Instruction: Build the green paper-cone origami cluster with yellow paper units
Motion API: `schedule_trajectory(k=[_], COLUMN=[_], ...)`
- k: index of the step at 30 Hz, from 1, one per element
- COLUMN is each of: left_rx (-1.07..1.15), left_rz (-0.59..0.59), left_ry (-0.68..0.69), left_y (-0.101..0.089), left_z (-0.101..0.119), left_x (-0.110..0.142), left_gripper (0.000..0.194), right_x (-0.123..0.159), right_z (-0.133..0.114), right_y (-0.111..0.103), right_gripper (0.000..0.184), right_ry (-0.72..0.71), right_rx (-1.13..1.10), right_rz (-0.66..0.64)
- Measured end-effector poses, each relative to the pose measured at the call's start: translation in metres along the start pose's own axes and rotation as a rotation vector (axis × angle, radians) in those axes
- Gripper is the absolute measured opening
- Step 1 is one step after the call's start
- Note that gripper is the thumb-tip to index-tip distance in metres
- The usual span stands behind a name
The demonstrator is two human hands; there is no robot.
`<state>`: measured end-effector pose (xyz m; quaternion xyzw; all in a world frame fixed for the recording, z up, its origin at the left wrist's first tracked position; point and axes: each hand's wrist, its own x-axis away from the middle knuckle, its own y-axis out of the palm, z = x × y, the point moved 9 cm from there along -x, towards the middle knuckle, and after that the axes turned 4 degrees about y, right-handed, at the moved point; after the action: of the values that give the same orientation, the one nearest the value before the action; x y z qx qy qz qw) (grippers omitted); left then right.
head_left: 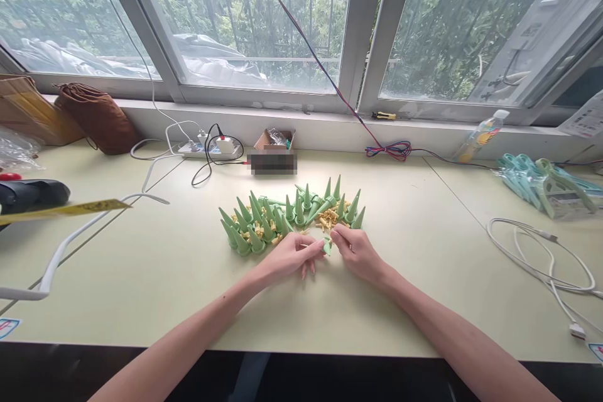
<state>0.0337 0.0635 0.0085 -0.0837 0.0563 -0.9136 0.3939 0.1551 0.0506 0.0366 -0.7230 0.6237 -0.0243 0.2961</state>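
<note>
My left hand [296, 254] is closed on a green cone-shaped plastic spike [326, 247], pinching it between thumb and fingers just above the table. Right beside it, my right hand [357, 250] is in a pinch at the spike's end, with a bit of a small yellow plastic piece at its fingertips, mostly hidden. Several more green spikes [257, 242] stand point up in a cluster to the left and behind the hands. Small yellow plastic pieces [328, 220] lie heaped among them.
A power strip [207, 148] with cables, a small open box [277, 138] and coiled red-blue wire [390, 149] lie along the window sill. On the right are a bottle [483, 136], bagged light-green plastic items [541, 185] and a white cable [541, 257]. A brown pouch [98, 118] sits far left.
</note>
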Motion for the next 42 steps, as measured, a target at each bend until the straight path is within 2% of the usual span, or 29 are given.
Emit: schedule_trajectory(k=[30, 42], left_rx=[0.016, -0.011], left_rz=[0.010, 0.011], left_ry=[-0.015, -0.013], left_y=[0.0002, -0.0012], left_z=[0.0056, 0.0001], left_x=[0.0020, 0.0012], left_gripper=[0.048, 0.049], right_x=[0.0005, -0.0010], right_z=[-0.0005, -0.0001], right_y=[-0.0004, -0.0001], right_gripper=[0.036, 0.037], right_ry=[0.010, 0.010], right_rx=[0.014, 0.009], right_rz=[0.004, 0.005])
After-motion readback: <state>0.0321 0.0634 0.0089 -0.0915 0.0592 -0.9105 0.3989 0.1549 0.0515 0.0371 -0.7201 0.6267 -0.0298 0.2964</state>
